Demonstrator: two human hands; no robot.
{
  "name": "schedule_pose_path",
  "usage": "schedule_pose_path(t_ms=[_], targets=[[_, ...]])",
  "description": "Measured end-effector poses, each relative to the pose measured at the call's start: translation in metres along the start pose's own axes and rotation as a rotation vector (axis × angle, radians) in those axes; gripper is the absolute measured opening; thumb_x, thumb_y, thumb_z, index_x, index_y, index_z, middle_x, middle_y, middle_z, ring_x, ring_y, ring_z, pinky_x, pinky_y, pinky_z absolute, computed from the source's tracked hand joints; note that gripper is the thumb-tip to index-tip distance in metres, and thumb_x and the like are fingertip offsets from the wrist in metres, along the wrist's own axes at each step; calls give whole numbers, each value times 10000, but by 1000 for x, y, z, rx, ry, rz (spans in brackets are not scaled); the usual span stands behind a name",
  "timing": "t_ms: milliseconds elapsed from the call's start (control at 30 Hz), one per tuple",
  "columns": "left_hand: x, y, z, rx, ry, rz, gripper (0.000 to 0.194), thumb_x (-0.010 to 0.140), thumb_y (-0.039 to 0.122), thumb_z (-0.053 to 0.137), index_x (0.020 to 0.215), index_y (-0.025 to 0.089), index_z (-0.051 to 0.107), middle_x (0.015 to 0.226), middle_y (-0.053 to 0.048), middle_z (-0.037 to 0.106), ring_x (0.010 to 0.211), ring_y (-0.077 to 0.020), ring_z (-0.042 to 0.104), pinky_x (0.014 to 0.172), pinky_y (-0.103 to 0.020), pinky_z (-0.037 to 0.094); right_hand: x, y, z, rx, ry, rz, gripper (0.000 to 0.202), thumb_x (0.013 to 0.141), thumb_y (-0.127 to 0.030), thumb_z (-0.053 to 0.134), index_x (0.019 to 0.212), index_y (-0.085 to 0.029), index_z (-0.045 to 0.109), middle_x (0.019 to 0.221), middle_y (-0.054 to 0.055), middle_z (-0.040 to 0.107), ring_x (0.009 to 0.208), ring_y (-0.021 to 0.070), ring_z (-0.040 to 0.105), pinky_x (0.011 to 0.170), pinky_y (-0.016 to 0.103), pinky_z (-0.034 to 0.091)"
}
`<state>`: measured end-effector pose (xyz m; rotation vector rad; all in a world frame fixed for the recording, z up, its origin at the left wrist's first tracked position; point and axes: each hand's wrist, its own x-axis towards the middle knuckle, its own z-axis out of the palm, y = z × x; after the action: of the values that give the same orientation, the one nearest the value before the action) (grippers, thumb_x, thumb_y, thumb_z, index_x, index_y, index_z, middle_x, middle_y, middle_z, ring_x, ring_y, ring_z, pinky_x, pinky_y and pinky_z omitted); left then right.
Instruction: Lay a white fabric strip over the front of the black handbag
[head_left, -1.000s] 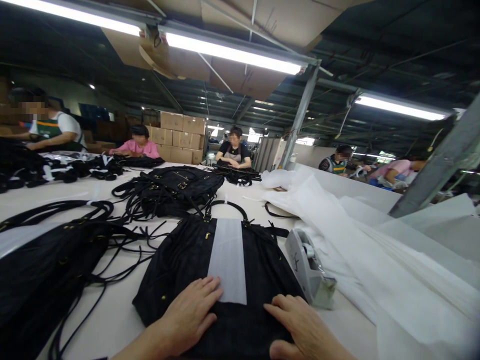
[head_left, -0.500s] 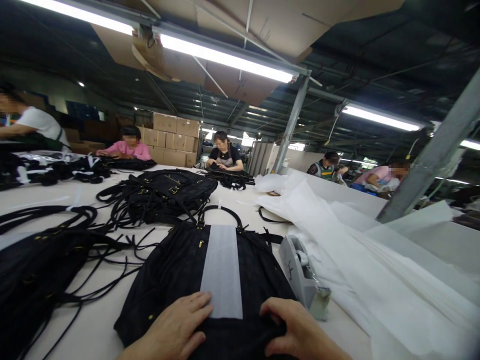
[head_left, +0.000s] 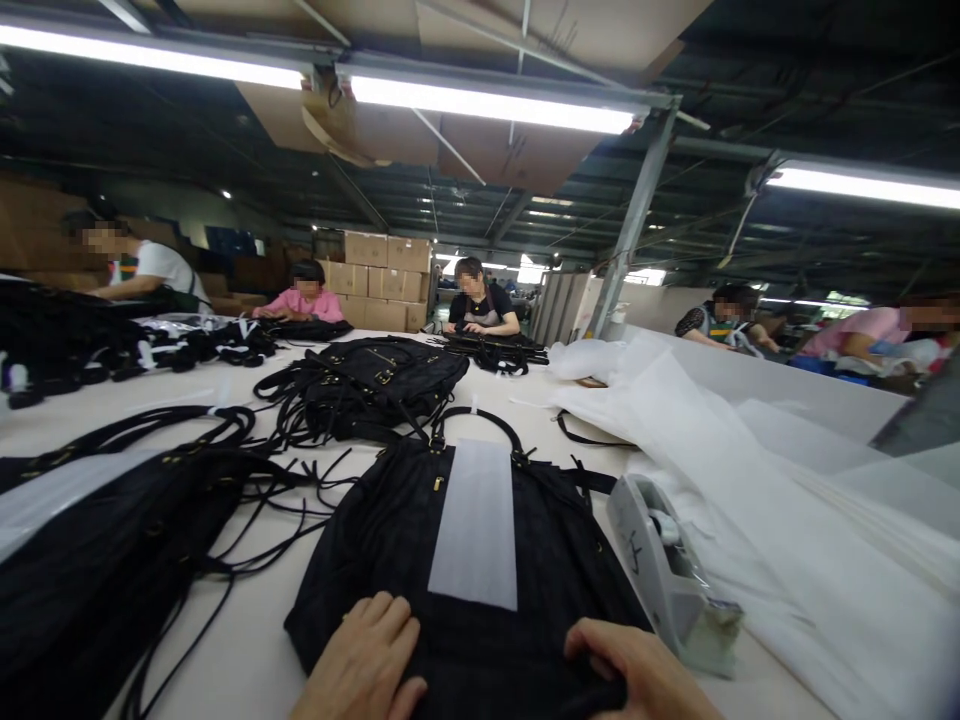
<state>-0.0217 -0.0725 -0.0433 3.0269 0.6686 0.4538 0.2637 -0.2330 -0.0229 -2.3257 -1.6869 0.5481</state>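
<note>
Black bag (head_left: 487,645) lies lower centre; left hand (head_left: 367,660) rests on it, palm-down, ungripping; right hand (head_left: 637,670) curls, pinching its fabric.

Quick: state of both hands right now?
Left hand: open, resting on the wide black fabric handbag.
Right hand: partly curled on the same handbag; whether it grips cannot be told.

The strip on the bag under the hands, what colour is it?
The strip is pale greyish white, seen best in the head view.

Dark mark (head_left: 634,552) on tape dispenser (head_left: 663,585), illegible
</note>
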Motion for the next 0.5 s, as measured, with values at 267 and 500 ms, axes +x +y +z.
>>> schedule_pose_path(t_ms=[267,500], targets=[[0,7,14,92,-12,-37,277,844,203,498,1078,156,639,1136,-158,646,1053,-347,581,974,-559,465,-8,-11,-5,5,16,10,580,441,-327,885,984,-293,685,808,-45,611,787,191,572,671,255,346],[8,5,1,-41,-12,-88,124,870,206,550,968,173,619,1067,-108,613,1039,-303,531,967,-525,445,-6,-7,-2,0,44,-1,545,404,-447,906,879,-299,683,741,-59,578,743,172,540,629,246,318]])
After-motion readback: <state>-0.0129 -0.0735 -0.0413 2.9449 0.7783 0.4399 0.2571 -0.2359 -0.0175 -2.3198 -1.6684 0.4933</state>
